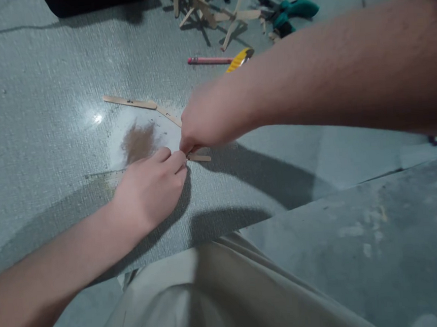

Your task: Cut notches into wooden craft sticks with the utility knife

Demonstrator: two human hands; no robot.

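My left hand [153, 182] rests low over the table, its fingers curled and pinched around a wooden craft stick [201, 158] whose short end sticks out to the right. Against those fingertips, my right hand [210, 114] is also closed, gripping at the same stick; its fingertips are partly hidden. From beneath the right hand a second craft stick [169, 116] runs up and left. It meets a third stick [129, 102] at a bend, and small slots or dark marks show on both.
Brown dust [139, 141] lies on a pale patch of the grey table [45, 115]. Beyond my right hand are a pink pencil-like stick [210, 61], a yellow ribbed handle [240, 59], green-handled pliers [296, 10] and a heap of craft sticks [209, 8]. A black object [95, 1] stands at the back.
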